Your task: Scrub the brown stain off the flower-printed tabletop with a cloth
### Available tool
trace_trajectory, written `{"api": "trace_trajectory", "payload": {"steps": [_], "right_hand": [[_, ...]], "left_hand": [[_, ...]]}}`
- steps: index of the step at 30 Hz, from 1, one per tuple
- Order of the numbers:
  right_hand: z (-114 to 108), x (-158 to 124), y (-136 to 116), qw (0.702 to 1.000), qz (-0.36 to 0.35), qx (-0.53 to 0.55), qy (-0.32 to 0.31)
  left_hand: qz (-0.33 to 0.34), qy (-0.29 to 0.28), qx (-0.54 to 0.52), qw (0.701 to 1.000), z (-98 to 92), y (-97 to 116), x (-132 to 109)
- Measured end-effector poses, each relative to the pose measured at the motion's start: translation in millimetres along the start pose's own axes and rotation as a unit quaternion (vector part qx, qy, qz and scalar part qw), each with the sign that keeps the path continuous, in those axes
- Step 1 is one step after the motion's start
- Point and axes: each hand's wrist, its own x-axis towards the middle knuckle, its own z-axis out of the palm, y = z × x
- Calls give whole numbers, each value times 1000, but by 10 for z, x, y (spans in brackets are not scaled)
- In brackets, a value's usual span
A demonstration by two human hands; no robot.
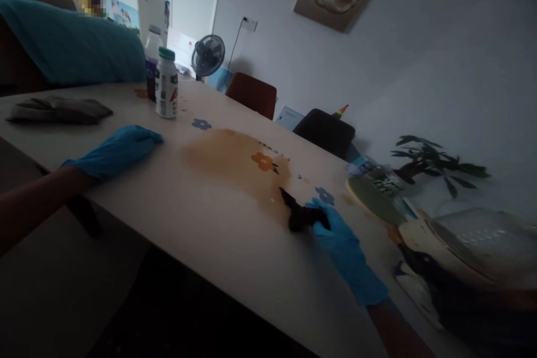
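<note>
Both my hands wear blue gloves. My right hand point(342, 240) is closed on a dark cloth point(298, 212) pressed to the pale table point(210, 218). The cloth lies at the near right edge of a wide brown stain point(229, 159) spread over the table's flower print. My left hand point(119, 150) rests flat on the table at the left, fingers stretched out, holding nothing. It lies a little in front of a white bottle with a green cap point(166, 84).
A dark folded cloth point(59, 110) lies at the far left. Behind the white bottle stands a second bottle point(151, 61). Plates and a clear container point(474, 240) crowd the right end beside a plant point(432, 162). Chairs point(251, 93) and a fan point(208, 56) stand beyond.
</note>
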Motion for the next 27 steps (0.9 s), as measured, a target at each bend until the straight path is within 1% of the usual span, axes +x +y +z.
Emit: {"api": "trace_trajectory", "payload": {"steps": [2, 5, 7, 10, 12, 14, 15, 17, 19, 20, 21, 24, 26, 27], "right_hand": [[-174, 114, -150, 998, 22, 49, 17], [-374, 276, -410, 991, 54, 119, 0], [-403, 369, -556, 986, 66, 153, -11], [-305, 479, -647, 982, 66, 171, -38], [-204, 533, -598, 987, 45, 133, -78], [-121, 571, -481, 993, 14, 54, -104], [-91, 581, -409, 995, 4, 12, -99], [-51, 572, -270, 997, -11, -51, -63], [-10, 505, -167, 996, -40, -73, -31], [21, 446, -135, 994, -66, -76, -28], [63, 372, -113, 992, -95, -76, -41], [246, 116, -79, 972, -173, -89, -130], [373, -5, -48, 957, -203, -121, -166], [425, -27, -23, 953, -207, -137, -172]], "left_hand": [[-2, -5, 0, 1000, -5, 7, -7], [-1, 0, 3, 1000, -16, 17, -21], [-2, 8, 1, 1000, -20, 18, -24], [3, 3, -5, 1000, -17, 10, -18], [7, 2, -3, 1000, -10, 2, -14], [9, 3, -1, 1000, -4, -3, -12], [8, 5, -1, 1000, -1, -5, -12], [8, 4, -2, 1000, 4, -8, -10], [8, 5, 2, 1000, 11, -21, -5], [10, 7, 5, 1000, 17, -35, 1], [11, 8, 8, 1000, 24, -54, 7], [16, 14, 12, 1000, 53, -125, 24], [16, 9, 7, 1000, 69, -160, 27], [13, 8, 5, 1000, 73, -168, 25]]}}
